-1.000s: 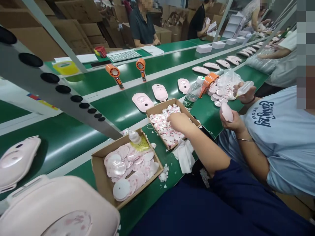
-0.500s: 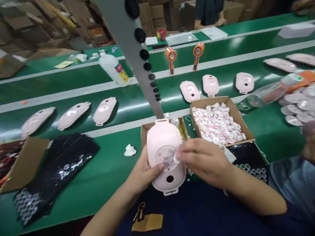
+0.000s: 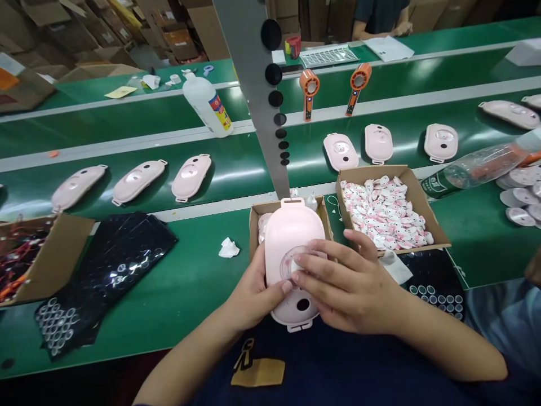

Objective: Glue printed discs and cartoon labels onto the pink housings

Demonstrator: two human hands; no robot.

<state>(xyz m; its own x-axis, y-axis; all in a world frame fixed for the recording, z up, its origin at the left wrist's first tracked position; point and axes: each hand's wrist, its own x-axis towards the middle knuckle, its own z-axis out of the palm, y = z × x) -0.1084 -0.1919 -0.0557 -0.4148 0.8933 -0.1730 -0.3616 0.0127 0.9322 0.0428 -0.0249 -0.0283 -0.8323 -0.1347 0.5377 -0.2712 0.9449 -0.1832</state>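
Observation:
A pink plastic shell (image 3: 291,234) with a round window and a dark hole is held in front of me, above the table's near edge. My left hand (image 3: 253,290) grips its left side, thumb on the front. My right hand (image 3: 350,282) lies over its right side, fingertips pressing a small round piece onto the window. Behind the shell is a cardboard box of round discs (image 3: 256,217), mostly hidden. To its right stands a box of small pink-and-white pieces (image 3: 384,211).
Several pink shells (image 3: 191,176) lie on the green conveyor belt (image 3: 236,169). A grey metal post (image 3: 257,84) rises in the middle. Black trays (image 3: 114,265) and a box of wires (image 3: 25,256) sit left. Two orange hand fans (image 3: 309,90), a white bottle (image 3: 208,104), a water bottle (image 3: 473,169).
A second ago my right hand was reaching into the box of small pieces. It has since come to the shell, and now its fingers press flatter on the window; the view has steadied.

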